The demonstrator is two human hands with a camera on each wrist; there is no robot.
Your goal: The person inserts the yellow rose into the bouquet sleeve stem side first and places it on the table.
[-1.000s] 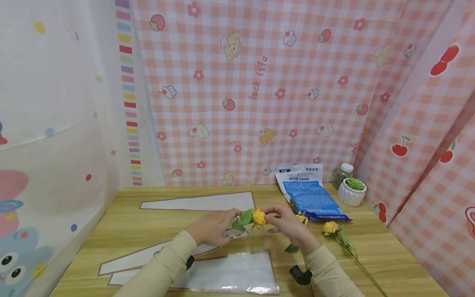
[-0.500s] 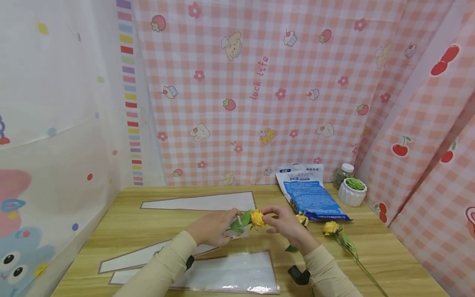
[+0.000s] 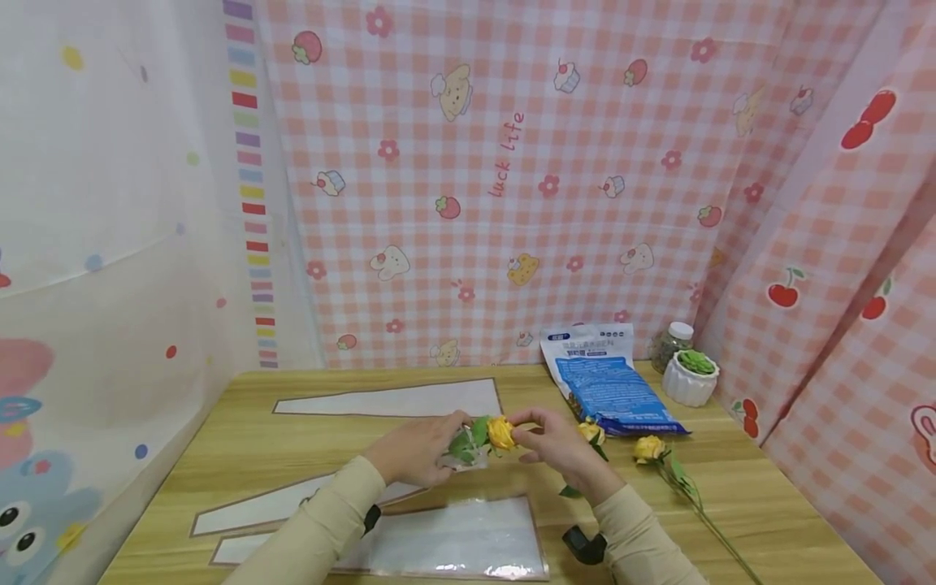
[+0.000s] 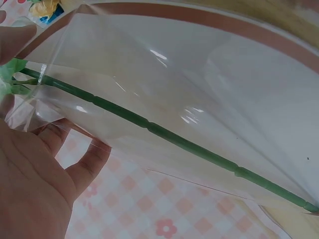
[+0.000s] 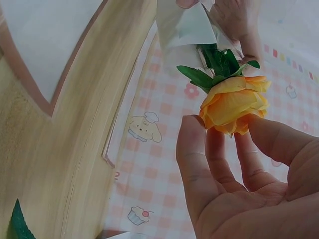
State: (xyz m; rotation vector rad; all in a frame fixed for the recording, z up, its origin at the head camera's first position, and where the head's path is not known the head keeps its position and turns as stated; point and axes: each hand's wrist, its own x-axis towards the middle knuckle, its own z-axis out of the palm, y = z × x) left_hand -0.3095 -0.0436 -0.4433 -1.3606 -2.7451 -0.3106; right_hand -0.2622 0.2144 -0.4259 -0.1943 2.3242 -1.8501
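A yellow artificial rose (image 3: 500,433) is held level above the table between both hands. My right hand (image 3: 559,447) pinches its bloom (image 5: 232,104) from the petal side with thumb and fingertips. Its long green stem (image 4: 174,142) runs inside a clear plastic flower sleeve (image 4: 119,50) with a brown border. Around the sleeve's mouth, just below the bloom, my left hand (image 3: 413,448) grips the film. Green leaves (image 5: 224,62) bunch up at this mouth, some inside and some outside. In the head view, the left hand and forearm hide most of the sleeve.
Two more yellow roses, one lying at the right (image 3: 650,449) and one partly behind the right hand (image 3: 592,433), are on the table. Flat white sleeves (image 3: 453,540) lie at front and back (image 3: 409,400). A blue pouch (image 3: 610,390), lidded jar (image 3: 674,341) and potted succulent (image 3: 691,380) stand behind.
The rose's bloom and my right hand have shifted slightly left, toward the left hand, and the leaves sit deeper in the sleeve's mouth. My left hand has kept its grip.
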